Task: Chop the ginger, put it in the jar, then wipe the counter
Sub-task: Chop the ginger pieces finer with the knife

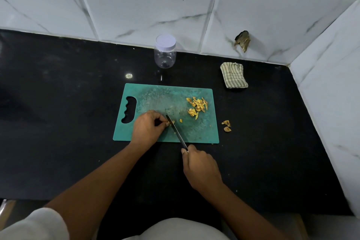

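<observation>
A teal cutting board (155, 95) lies on the black counter (68, 122). My left hand (148, 126) pinches a small ginger piece (172, 122) on the board. My right hand (200, 165) grips the handle of a knife (176, 130), whose blade rests against that piece. A pile of chopped yellow ginger (197, 106) sits at the board's right side. A few ginger scraps (227, 125) lie on the counter just off the board's right edge. A clear plastic jar (165, 51) with a white lid on stands behind the board. A folded striped cloth (233, 75) lies at the back right.
White marble-patterned tiles form the back wall (136, 2) and the right wall (331, 84). A broken hole (242, 40) shows in the back wall above the cloth. The counter's front edge runs near my body.
</observation>
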The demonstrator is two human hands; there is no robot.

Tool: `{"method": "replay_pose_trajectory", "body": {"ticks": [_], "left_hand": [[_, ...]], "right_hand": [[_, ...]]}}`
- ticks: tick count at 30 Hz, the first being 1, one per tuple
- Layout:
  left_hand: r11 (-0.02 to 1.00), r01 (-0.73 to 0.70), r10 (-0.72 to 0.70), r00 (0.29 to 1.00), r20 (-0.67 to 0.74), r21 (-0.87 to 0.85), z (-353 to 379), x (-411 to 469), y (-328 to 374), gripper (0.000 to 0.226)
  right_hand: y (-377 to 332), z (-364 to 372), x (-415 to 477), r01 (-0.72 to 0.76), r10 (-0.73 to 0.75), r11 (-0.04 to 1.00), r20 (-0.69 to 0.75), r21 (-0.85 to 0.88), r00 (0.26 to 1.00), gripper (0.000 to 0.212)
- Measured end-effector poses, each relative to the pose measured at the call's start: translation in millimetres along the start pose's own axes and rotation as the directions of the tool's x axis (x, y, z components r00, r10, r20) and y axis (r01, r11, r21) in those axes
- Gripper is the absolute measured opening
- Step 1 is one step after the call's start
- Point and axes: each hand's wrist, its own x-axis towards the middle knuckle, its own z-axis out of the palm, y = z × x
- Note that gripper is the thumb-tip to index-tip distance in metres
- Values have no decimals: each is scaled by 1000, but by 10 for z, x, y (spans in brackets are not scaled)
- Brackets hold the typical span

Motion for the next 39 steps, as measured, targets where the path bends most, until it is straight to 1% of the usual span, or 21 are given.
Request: {"method": "replay_pose_trajectory", "body": {"ticks": [5, 16, 19, 25, 29, 31, 33, 36, 39], "left_hand": [[1000, 11, -11, 1000, -12, -1, 17, -4, -27, 7], [1000, 9, -9, 1000, -21, -1, 27, 5, -14, 5], [1000, 11, -11, 1000, -17, 7, 20, 2, -16, 5], [1000, -3, 3, 1000, -3, 16, 10, -3, -28, 9], [999, 30, -30, 1000, 9, -25, -10, 10, -9, 14], [999, 33, -32, 999, 25, -41, -27, 16, -10, 10], [998, 24, -22, 999, 34, -65, -62, 16, -27, 4], [993, 6, -4, 1000, 23, -115, -106, 14, -76, 11], [988, 16, -18, 1000, -11, -155, -122, 20, -118, 15]], "right_hand": [[-6, -4, -7, -9, 9, 1000, -2, -12, 1000, 38], [-23, -53, 22, -7, 8, 999, 31, -36, 999, 39], [-38, -34, 37, -33, 34, 999, 35, -28, 999, 39], [-61, 6, 43, -128, 129, 991, -19, 38, 991, 41], [13, -47, 20, -111, 118, 984, -43, 137, 992, 40], [51, -56, -8, -92, 101, 984, -55, 152, 993, 39], [64, -38, -44, -51, 58, 992, -61, 112, 996, 39], [68, -22, -80, 5, -3, 999, -52, 45, 999, 39], [59, -46, -92, 60, -60, 997, -2, -38, 998, 36]]}}
